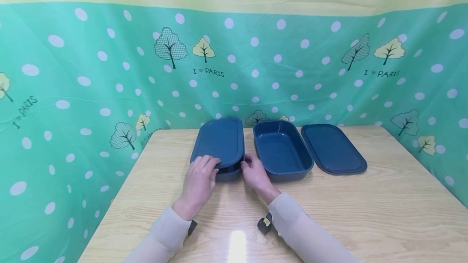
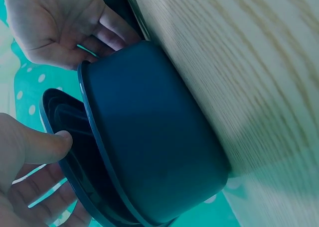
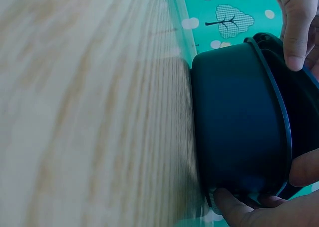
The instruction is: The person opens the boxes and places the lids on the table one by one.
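Observation:
A dark blue rectangular food container (image 2: 149,132) stands at the left of the group, with a matching lid (image 1: 219,141) over it. At the front the lid is tilted up, leaving a dark gap above the rim. My left hand (image 1: 199,177) pinches the lid's front left edge, thumb underneath and fingers on top. My right hand (image 1: 256,173) holds the container at its front right corner. Its thumb (image 3: 305,168) is at the rim and its fingers lie along the side wall. The container's inside is mostly hidden by the lid.
Just right of my right hand stands a second blue container (image 1: 283,151), uncovered. A second lid (image 1: 334,149) lies flat on its right. All rest on a light wooden table (image 1: 384,214), with a green dotted curtain (image 1: 270,64) behind and along the sides.

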Demonstrator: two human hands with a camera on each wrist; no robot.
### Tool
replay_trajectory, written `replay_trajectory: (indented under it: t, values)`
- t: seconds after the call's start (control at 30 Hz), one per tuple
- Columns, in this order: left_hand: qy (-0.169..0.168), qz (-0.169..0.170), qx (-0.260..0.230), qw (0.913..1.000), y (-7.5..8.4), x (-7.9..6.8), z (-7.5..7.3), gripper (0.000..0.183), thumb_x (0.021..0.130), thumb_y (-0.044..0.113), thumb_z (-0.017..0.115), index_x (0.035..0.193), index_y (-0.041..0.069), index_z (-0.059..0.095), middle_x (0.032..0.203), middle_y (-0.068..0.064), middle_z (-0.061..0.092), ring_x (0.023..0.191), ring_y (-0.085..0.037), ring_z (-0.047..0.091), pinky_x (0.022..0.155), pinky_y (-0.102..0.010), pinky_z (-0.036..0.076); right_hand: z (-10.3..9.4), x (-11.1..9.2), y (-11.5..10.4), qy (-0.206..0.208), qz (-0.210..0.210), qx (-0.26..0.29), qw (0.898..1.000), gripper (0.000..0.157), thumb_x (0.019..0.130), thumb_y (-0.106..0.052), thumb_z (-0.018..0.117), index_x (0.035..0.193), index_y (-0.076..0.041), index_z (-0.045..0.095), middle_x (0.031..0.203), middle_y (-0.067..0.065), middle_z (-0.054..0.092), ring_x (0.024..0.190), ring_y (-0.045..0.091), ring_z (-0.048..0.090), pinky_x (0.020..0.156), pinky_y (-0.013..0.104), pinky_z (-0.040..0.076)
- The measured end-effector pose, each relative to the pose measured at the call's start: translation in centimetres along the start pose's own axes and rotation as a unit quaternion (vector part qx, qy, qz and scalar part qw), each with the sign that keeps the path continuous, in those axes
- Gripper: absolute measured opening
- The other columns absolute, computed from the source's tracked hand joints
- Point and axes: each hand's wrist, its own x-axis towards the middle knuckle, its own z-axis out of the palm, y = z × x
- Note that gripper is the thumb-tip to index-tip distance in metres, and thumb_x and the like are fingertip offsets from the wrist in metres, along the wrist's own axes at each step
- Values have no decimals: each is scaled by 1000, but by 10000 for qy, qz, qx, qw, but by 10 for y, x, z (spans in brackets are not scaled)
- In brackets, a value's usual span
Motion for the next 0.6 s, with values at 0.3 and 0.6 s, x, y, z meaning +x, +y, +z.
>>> replay_trajectory:
  t: [0.3,0.6]
  values:
    - [130,53,61,9999,0,0,0,24,78,-3,75,99,7,69,94,-3,64,87,-24,58,71,-34,47,0,1,1,16,19,-10,10000,35,98,-8,45,130,4,47,126,20,53,119,31,51,101,44,41]
    - [218,110,125,9996,0,1,-1,23,78,-3,74,99,6,69,95,-5,63,87,-26,57,72,-35,48,0,1,1,-42,59,-14,10000,36,99,-9,44,132,4,46,129,20,51,121,31,49,102,45,40]
